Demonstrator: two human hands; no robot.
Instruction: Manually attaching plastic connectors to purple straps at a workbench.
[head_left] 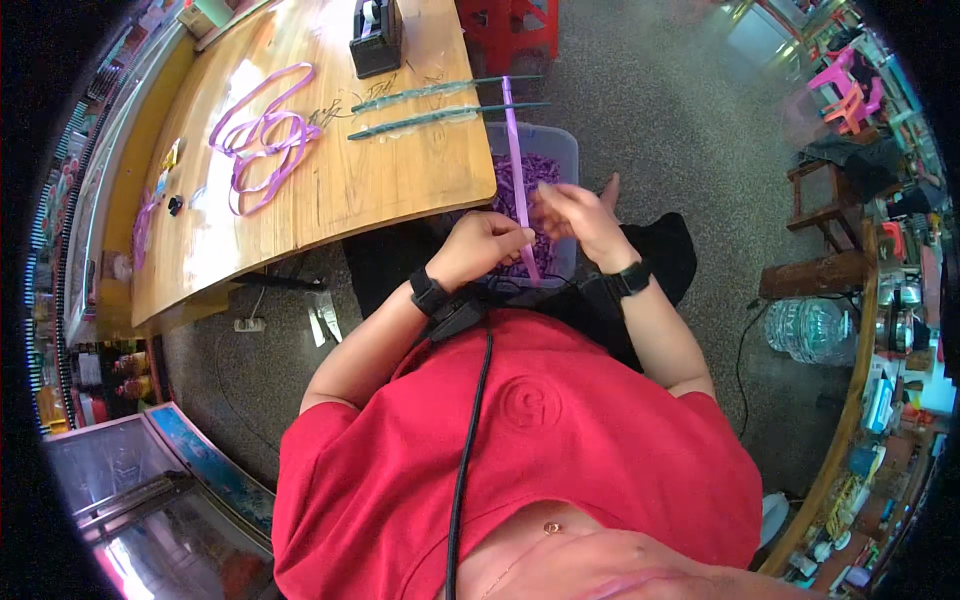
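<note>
A purple ribbon (517, 160) hangs in a straight strip from two dark green rods (440, 117) that jut past the table's right edge. My left hand (480, 243) pinches the ribbon low down between thumb and fingertips, and its tail falls below the pinch. Just right of the strip is my right hand (585, 220), its fingers loosely curled toward the ribbon. Those fingertips are blurred, so whether they grip anything does not show. Beneath both hands stands a clear plastic bin (568, 150) filled with small purple pieces (541, 170).
On the wooden table (380, 185) lie a loose tangle of purple ribbon (265, 135) and a black tape dispenser (376, 40). Clear tape holds the rods down. A red stool (508, 30) is beyond the table. Shelves, a wooden stool (825, 195) and a large water bottle (808, 330) stand at right.
</note>
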